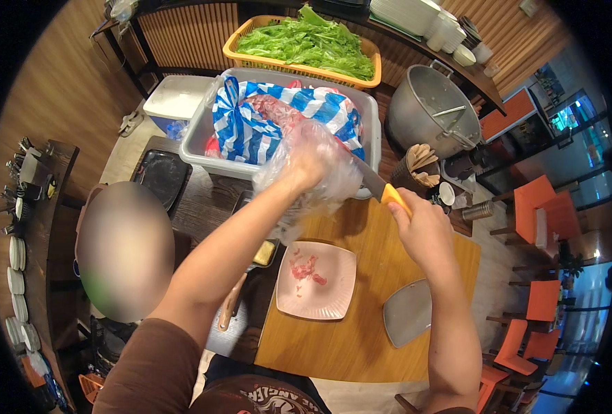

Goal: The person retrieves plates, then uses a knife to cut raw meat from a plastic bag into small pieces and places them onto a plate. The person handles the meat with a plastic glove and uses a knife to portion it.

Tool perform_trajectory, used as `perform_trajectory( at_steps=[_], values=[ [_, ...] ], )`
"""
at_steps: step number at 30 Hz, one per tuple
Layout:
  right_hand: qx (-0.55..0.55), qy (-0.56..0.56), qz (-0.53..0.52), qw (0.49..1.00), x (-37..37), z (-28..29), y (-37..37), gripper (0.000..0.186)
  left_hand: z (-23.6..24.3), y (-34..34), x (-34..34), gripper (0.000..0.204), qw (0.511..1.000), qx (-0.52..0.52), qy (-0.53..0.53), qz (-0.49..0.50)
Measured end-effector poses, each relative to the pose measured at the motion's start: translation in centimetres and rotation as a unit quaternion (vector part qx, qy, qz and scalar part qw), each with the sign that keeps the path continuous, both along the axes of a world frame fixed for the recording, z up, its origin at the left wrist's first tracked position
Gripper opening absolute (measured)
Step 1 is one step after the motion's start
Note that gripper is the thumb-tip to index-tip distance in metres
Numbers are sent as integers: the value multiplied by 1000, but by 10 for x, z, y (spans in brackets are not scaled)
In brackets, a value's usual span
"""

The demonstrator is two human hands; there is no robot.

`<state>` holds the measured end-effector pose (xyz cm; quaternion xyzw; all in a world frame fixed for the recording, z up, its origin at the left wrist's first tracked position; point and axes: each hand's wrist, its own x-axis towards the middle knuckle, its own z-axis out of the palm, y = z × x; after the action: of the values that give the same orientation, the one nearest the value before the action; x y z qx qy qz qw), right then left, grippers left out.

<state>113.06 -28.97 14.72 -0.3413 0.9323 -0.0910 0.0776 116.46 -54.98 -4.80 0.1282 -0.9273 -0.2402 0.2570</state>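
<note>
My left hand [308, 168] is closed around a crumpled clear plastic bag [344, 176] at the front edge of a grey tub [195, 157]. The bag partly hides its fingers. Raw red meat [275, 112] lies in the tub on a blue-and-white striped plastic bag [244, 134]; its near end runs behind the clear bag. My right hand [423, 224] grips a knife [373, 183] by its yellow handle, the blade pointing up and left along the tub's right side. Nearer to me, small meat pieces [308, 269] sit on a pale pink square plate [319, 303].
A grey plate [399, 317] lies on the wooden board [347, 352] under my right forearm. Lettuce fills a yellow basket [233, 52] behind the tub. A large metal pot [409, 103] stands at right, near wooden utensils [422, 159]. A blurred person [126, 248] is at left.
</note>
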Motion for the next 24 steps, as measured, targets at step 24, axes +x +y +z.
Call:
perform_trajectory(
  at_steps=[24],
  values=[
    [113,124,90,982,-18,36,-56,21,-18,-2,-22,27,990,91,18,105]
  ],
)
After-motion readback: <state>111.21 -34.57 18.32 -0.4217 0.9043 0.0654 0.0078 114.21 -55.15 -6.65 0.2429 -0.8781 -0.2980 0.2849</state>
